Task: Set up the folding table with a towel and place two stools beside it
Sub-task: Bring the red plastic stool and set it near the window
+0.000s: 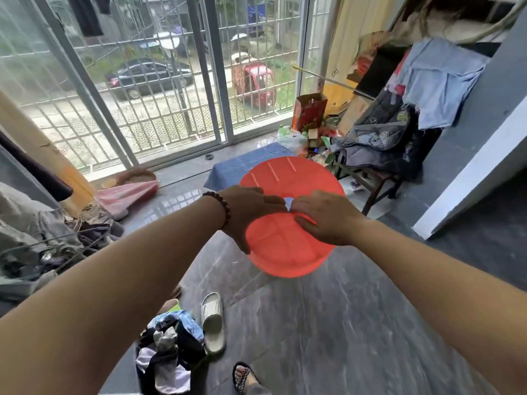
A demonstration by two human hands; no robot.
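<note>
Stool: a red round plastic stool [285,178] seen from above, in the middle of the scene, held over the grey tiled floor [328,323]. A second red rim [285,267] shows under its near edge. It may be a flared base or another stool nested below; I cannot tell which.

Why held so: the seat has a small centre hole [288,202], and both hands meet there, probably because it is the only handle on a smooth top.

Left hand [251,212]: lies palm-down over the left of the seat, thumb spread down the near-left edge. The fingers reach the hole and the tips drop out of sight there, so they look hooked over its edge.

Right hand [325,218]: the same from the right, thumb flat on the seat, fingertips lost at the hole. This also reads as a hooked grip, not an open rest.

Table: a low table under a blue checked towel [242,169] stands just beyond the stool, near the barred window [171,81]. The towel part looks done.

Judgement: the stool is not yet set down, and the bare floor beside the table is the likely spot.

Nearby: a white slipper [212,323] and a heap of clothes [168,346] lie near left.
</note>
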